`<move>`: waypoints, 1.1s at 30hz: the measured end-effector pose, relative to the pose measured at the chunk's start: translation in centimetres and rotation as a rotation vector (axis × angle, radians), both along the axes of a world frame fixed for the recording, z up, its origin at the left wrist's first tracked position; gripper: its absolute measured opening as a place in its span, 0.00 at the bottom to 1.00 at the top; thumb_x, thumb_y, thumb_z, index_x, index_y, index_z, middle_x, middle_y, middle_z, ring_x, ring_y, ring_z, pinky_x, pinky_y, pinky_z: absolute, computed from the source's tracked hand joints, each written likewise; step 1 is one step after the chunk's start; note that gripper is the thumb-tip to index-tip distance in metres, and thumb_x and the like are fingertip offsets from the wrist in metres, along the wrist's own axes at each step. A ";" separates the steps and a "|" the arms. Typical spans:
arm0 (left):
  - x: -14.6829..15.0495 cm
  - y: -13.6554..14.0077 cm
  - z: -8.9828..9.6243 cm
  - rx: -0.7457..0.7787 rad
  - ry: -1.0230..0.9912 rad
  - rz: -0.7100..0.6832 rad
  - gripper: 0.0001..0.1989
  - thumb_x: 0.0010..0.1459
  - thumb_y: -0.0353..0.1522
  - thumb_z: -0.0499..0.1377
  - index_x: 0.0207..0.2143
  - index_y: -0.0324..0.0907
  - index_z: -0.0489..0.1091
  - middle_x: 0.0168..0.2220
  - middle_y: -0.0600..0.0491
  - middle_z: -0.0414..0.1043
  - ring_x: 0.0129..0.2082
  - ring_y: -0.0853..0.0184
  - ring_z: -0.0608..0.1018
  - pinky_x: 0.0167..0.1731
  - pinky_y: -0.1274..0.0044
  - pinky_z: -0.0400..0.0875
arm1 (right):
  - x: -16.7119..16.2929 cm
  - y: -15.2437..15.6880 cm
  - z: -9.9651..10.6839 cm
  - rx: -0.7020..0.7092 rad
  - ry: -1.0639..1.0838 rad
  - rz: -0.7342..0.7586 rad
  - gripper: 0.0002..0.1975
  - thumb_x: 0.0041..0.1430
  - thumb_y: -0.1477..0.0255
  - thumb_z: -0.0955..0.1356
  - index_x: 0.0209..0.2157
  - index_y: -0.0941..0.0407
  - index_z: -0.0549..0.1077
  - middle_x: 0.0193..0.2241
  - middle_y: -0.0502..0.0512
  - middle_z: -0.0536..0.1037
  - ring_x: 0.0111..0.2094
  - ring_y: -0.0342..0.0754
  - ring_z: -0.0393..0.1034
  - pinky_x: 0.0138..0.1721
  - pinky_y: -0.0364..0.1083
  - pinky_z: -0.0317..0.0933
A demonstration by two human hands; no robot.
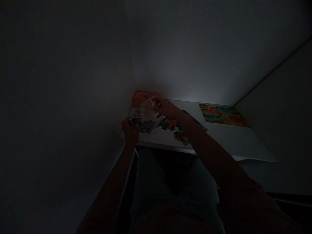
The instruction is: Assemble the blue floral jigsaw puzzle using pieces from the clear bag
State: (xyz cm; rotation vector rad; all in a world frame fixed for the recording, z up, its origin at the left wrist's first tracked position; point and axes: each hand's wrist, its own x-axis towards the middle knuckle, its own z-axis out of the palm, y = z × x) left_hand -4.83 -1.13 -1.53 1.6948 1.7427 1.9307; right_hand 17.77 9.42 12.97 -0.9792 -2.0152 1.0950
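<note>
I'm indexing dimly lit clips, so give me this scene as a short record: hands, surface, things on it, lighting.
Right hand: at the upper edge of a translucent plastic bag, fingers closed on it
Left hand: beside the bag's left side; grip unclear
Surface: white tabletop
Middle: multicoloured jigsaw pieces
Back left: orange box
Right: colourful rectangular picture sheet, flat
Lighting: very dim

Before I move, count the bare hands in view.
2: the left hand, at the left side of the translucent white plastic bag; the right hand, pinching that bag's upper right part. No others show, though the picture is dark.
</note>
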 end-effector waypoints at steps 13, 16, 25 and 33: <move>0.6 0.4 9.5 -0.326 -0.034 -0.078 0.14 0.69 0.45 0.61 0.42 0.44 0.75 0.38 0.50 0.80 0.34 0.64 0.80 0.38 0.73 0.73 | 8.7 -0.7 -5.3 0.070 0.010 -0.167 0.28 0.69 0.45 0.74 0.50 0.57 0.81 0.50 0.60 0.80 0.47 0.49 0.76 0.47 0.47 0.77; 0.2 0.1 10.2 -0.333 -0.003 -0.072 0.15 0.68 0.46 0.62 0.42 0.43 0.76 0.38 0.50 0.80 0.33 0.64 0.80 0.36 0.74 0.73 | 11.3 -1.5 -8.7 0.101 -0.313 -0.519 0.24 0.65 0.55 0.79 0.50 0.60 0.80 0.49 0.64 0.81 0.47 0.52 0.76 0.52 0.50 0.74; 1.9 -0.6 9.0 -0.427 0.021 -0.138 0.17 0.67 0.47 0.62 0.43 0.43 0.78 0.37 0.49 0.82 0.37 0.61 0.82 0.39 0.73 0.75 | 11.2 -2.7 -11.6 -0.027 -0.406 -0.490 0.08 0.71 0.70 0.71 0.44 0.61 0.79 0.45 0.62 0.83 0.41 0.49 0.76 0.45 0.45 0.69; 3.7 -1.3 10.3 -0.481 0.061 -0.153 0.12 0.68 0.42 0.63 0.42 0.43 0.79 0.35 0.50 0.82 0.36 0.61 0.84 0.40 0.71 0.74 | 10.2 -4.1 -5.3 0.459 0.329 -0.594 0.28 0.74 0.43 0.69 0.47 0.56 0.73 0.40 0.56 0.78 0.36 0.45 0.72 0.41 0.44 0.68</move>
